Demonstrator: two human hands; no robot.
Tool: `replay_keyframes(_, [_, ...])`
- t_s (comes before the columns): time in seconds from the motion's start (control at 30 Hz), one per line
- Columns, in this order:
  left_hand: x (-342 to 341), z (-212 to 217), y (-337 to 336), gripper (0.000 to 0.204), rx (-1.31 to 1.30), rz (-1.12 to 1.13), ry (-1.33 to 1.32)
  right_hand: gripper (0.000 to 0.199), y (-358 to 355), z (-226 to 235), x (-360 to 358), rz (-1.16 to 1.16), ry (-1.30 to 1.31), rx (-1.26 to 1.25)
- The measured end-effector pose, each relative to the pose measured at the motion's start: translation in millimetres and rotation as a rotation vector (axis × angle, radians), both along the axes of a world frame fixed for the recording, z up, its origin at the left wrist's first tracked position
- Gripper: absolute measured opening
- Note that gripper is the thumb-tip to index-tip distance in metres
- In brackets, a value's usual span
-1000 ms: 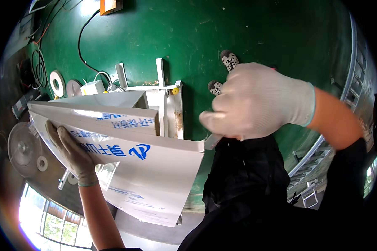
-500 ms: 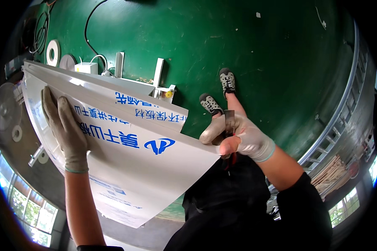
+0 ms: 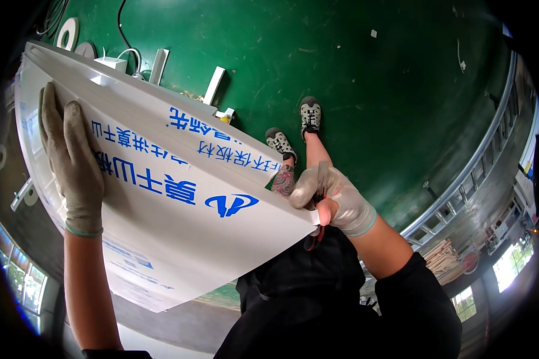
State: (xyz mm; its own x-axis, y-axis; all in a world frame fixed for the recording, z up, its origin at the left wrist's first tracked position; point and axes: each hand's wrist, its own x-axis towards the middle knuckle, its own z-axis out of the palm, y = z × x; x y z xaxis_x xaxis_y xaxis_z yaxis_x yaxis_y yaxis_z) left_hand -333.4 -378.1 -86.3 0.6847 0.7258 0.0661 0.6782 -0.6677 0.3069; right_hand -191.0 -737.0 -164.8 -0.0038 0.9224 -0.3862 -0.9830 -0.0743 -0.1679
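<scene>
Where lettered, the white panel (image 3: 197, 239) shows blue.

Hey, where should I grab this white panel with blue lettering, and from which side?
I'd probably pinch the white panel by its right edge, just below the corner at your right hand, coming from the right. That edge looks thin and exposed, while the broad face, where your left hand lies flat, offers nothing to wrap fingers around.

Peering down from head height, fisheye-wide, close above gloved left hand (image 3: 78, 173) and gloved right hand (image 3: 346, 202), facing green floor (image 3: 395, 113), curving toward the rim.
</scene>
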Motion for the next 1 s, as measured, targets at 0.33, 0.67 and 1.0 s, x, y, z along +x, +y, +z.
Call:
replay_keyframes(0.33, [-3.2,2.1,7.5,0.067,0.087,-0.046,0.069,0.045,9.9,34.5,36.8,0.186,-0.27,-0.15])
replay_keyframes(0.67, [-3.0,9.0,7.5,0.066,-0.01,-0.019,0.076,0.041,30.5,-3.2,73.4,0.094,-1.642,0.078])
replay_keyframes(1.0, [1.1,8.6,4.2,0.063,-0.182,0.069,-0.028,0.045,48.2,-12.6,55.1,-0.028,-1.869,0.243])
